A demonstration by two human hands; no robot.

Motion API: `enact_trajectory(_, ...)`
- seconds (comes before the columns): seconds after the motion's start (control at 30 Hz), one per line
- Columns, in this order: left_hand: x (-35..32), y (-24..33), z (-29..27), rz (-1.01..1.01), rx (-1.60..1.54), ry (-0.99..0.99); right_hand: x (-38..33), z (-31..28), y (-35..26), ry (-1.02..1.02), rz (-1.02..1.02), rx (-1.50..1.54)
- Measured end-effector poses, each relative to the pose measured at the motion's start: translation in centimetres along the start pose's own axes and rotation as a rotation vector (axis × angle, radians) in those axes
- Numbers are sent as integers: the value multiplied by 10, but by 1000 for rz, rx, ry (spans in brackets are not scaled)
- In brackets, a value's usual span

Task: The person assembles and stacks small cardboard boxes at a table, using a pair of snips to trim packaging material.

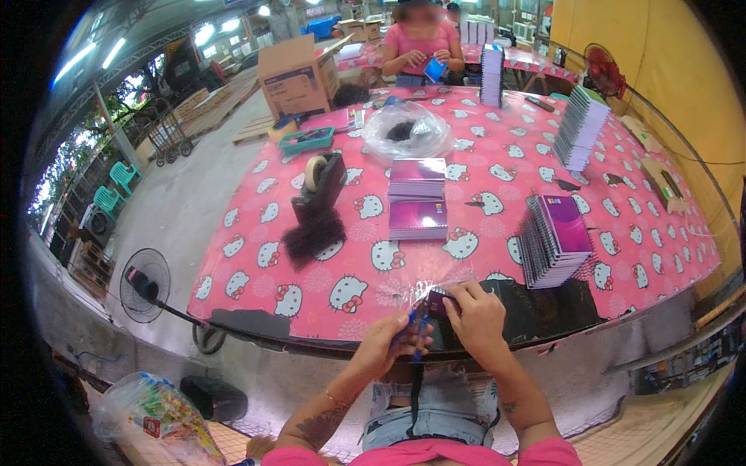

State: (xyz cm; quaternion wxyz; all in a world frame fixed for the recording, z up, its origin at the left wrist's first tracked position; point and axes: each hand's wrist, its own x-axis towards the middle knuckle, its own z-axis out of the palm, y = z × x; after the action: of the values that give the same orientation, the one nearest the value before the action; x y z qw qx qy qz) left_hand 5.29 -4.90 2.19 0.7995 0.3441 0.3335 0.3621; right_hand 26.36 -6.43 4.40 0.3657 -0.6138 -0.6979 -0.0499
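Note:
At the table's near edge, my left hand (381, 345) is closed around blue-handled pliers (420, 311), the dark jaws at the corner of a small purple notebook (440, 304). My right hand (477, 317) grips that notebook by its other side. Right of my hands stands a tall stack of purple spiral-bound notebooks (561, 233). Straight ahead lie two stacks of purple-covered notebook blocks (418, 220). A bundle of black spiral coils (313, 238) rests to the left.
A tape dispenser (318, 186), a green tray (307, 140) and a clear plastic bag (408, 130) of coils occupy the pink table (350, 295). Notebook stacks (581, 128) rise at the far right. Across the table, a person (420, 46) handles a blue notebook. A fan (145, 283) stands left.

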Motion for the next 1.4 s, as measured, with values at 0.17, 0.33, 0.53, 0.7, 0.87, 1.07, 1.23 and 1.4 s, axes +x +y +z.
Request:
enact_trajectory(0.17, 13, -11, 4, -36, -48, -26, 1, -2, -2, 13, -7, 5)
enact_trajectory(0.33, 8, -7, 10, 420, 791, 140, 1, 1, 0, 12, -20, 1)
enact_trajectory(0.53, 8, 19, -18, 548, 1352, 264, 2, 3, 4, 23, -25, -2)
enact_trajectory(0.7, 42, 19, -7, 1071, 1693, 374, 3, -2, -1, -56, 62, 82)
enact_trajectory(0.87, 55, 29, 57, 901, 1861, -148, 14, -66, 32, 202, 102, -49)
enact_trajectory(1.07, 101, 68, 159, 903, 685, -159, 12, -151, 168, 560, 233, -321)
enact_trajectory(1.23, 179, 44, 230, 546, 548, -275, 16, -130, 216, 404, 432, 305)
enact_trajectory(1.4, 218, 17, 224, 955, 1225, -84, 21, -130, 205, 344, 515, 444)
